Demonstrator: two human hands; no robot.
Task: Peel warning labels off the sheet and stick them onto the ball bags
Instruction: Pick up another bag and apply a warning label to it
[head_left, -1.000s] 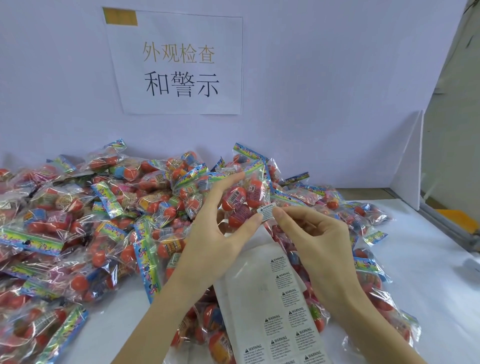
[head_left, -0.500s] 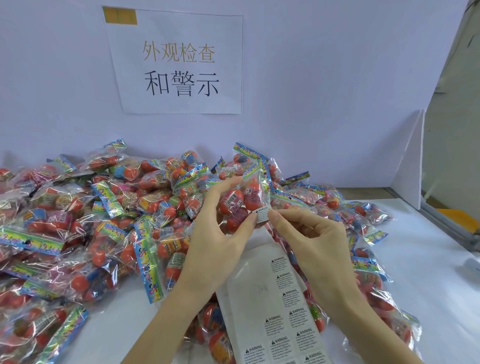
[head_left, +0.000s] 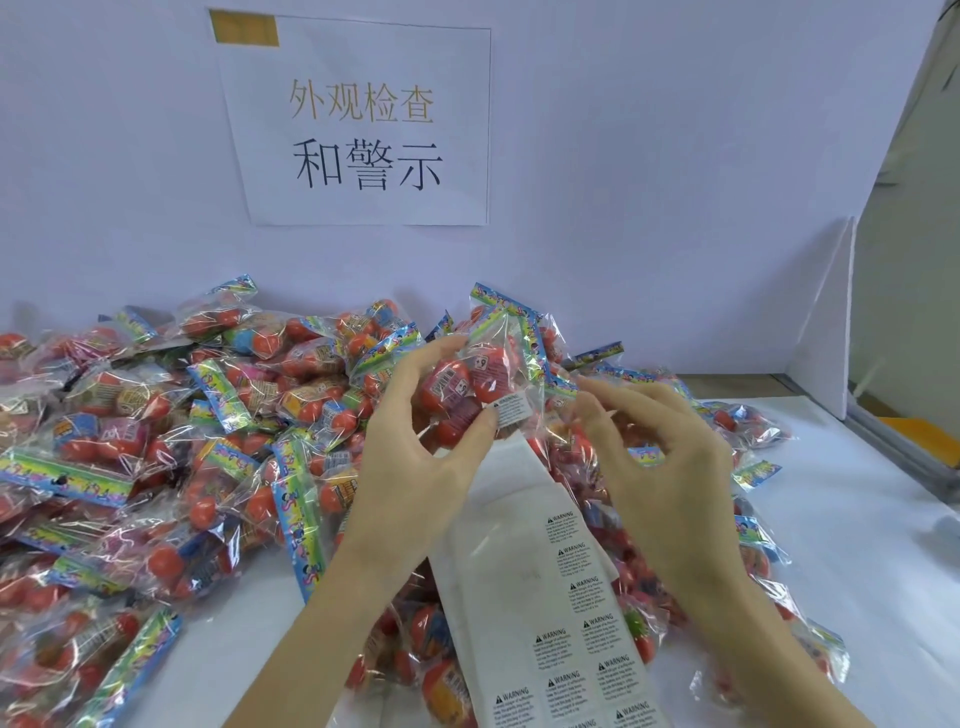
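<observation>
My left hand (head_left: 415, 457) holds up a clear ball bag (head_left: 478, 374) with red balls inside, fingers behind it and the thumb on its lower front edge. A small white warning label (head_left: 511, 409) sits on the bag's front, right beside my thumb tip. My right hand (head_left: 660, 467) hovers just right of the bag, fingers loosely curled, holding nothing and apart from the label. The label sheet (head_left: 550, 597) lies below my hands, with several warning labels along its right and lower part.
A big heap of ball bags (head_left: 156, 441) covers the white table (head_left: 857, 545) from the left to the middle, with more bags right of the sheet. A paper sign (head_left: 363, 124) hangs on the back wall. A white partition (head_left: 826, 322) stands at the right.
My right hand pinched the label against the bag, then let go and drew back to the right. The label now stays on the bag, which my left hand tilted up slightly.
</observation>
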